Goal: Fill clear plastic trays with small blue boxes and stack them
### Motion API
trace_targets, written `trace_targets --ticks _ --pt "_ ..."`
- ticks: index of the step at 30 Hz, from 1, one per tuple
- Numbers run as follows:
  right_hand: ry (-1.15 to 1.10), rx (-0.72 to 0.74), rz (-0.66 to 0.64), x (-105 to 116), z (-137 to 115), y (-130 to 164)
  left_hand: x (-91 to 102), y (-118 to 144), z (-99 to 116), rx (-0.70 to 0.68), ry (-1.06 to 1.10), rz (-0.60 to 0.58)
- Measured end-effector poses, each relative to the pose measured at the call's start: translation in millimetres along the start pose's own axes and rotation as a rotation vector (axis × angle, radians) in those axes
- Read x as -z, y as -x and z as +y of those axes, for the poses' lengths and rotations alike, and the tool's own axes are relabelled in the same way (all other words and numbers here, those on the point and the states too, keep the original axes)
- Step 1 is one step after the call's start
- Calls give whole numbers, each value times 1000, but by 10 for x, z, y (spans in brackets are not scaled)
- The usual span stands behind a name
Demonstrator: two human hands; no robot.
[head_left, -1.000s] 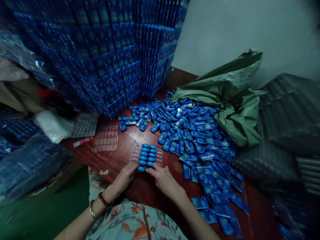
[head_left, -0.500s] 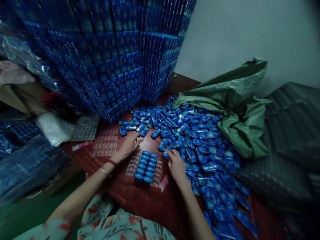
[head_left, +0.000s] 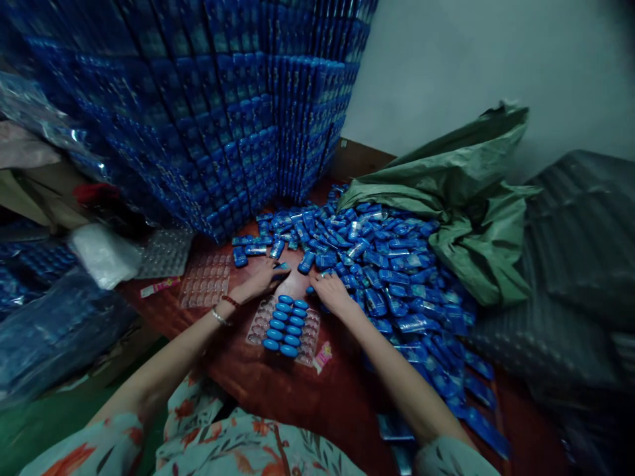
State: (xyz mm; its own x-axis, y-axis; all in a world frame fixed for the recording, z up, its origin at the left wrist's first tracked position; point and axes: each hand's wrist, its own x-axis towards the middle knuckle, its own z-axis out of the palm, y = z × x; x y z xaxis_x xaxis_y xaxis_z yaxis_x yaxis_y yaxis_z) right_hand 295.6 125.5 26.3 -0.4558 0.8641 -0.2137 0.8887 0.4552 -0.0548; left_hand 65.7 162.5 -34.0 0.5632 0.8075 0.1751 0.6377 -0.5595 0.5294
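Observation:
A clear plastic tray (head_left: pixel 256 325) with rounded pockets lies on the table before me. Two columns of small blue oblong containers (head_left: pixel 284 324) stand on end in its middle pockets. Just beyond the tray's far left corner, my left hand (head_left: pixel 260 279) is closed on a blue container (head_left: pixel 282 268). To the right of that, my right hand (head_left: pixel 331 291) pinches another blue container (head_left: pixel 311 289), mostly covered by the fingers. A large loose pile of the same containers (head_left: pixel 377 264) spreads behind and beside my right hand.
Stacked packs of blue containers (head_left: pixel 238 125) rise at the back left. A green sack (head_left: pixel 476 218) lies behind the pile. Another clear tray (head_left: pixel 206 281) and a pink strip (head_left: pixel 159 287) are at left; a pink-white wrapper (head_left: pixel 322 357) touches the near tray. Grey stacked trays (head_left: pixel 585 264) stand right.
My right hand has moved left and away from me, off the pile's edge, bringing a blue container. My left hand has closed on a container near the same spot. The view has shifted slightly.

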Motion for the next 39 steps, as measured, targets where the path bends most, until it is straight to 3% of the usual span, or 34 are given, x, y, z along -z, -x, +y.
trace_targets --ticks 2,5,9,11,13,16,20,23,28,31,33,39 --pt "-96 -56 19 -21 23 69 70 205 -81 58 147 98" --pt "-458 -187 162 -127 14 282 157 521 -77 197 314 228" --pt "-950 -316 265 -386 -127 613 218 818 59 337 455 258" --pt "-1021 -419 320 -511 -207 739 222 894 111 401 496 270" --pt "-954 -507 450 -612 -254 829 217 941 144 446 524 260" --pt "-912 -590 574 -722 -262 914 220 986 202 438 542 227" --pt "-1227 -672 560 -822 -276 960 263 1039 351 284 399 198" --pt "-1455 -685 487 -832 -336 974 274 1087 443 184 189 99" --pt "-1698 -630 362 -768 -401 1062 216 1155 376 134 -22 -12" --pt "-1705 -518 270 -764 -377 1151 209 1164 317 131 -1 -51" --pt "-1587 -504 270 -766 -341 1195 225 1159 323 130 -5 -60" --pt "-852 -478 533 -583 -247 1106 175 1083 422 89 -5 68"
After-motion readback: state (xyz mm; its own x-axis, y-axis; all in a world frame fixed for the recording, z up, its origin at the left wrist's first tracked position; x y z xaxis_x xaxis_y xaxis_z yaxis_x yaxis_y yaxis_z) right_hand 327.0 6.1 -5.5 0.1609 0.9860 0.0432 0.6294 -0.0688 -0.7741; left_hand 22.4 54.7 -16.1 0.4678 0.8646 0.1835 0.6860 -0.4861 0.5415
